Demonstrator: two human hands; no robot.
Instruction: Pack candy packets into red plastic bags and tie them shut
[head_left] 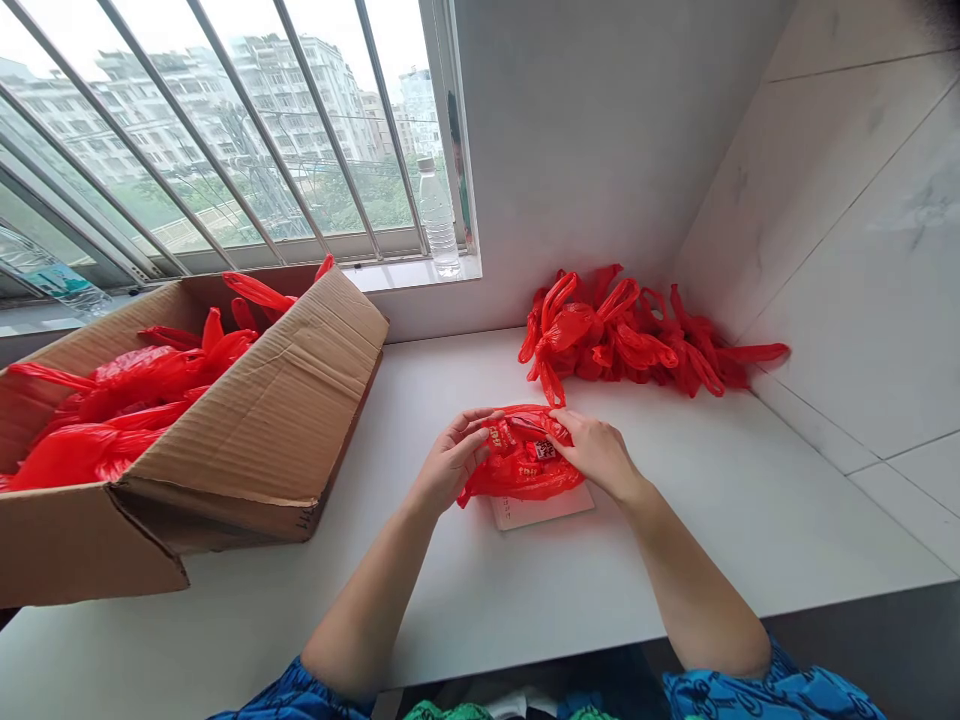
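A red plastic bag (525,480) lies in front of me at the middle of the white table, its mouth spread between my hands. Inside it show red printed packets (517,440), one bearing a black-and-white square code. My left hand (456,455) grips the bag's left rim between thumb and fingers. On the opposite side, my right hand (596,450) has its fingers closed on the right rim, the fingertips partly hidden in the folds. Beneath the bag, a pale flat booklet or card (547,508) sticks out toward me.
A cardboard box (285,400) full of red bags (142,390) stands at the left. Knotted red bags (615,335) are piled at the back right against the wall. Two plastic bottles, one upright (439,220), one lying (64,285), rest on the barred window's sill.
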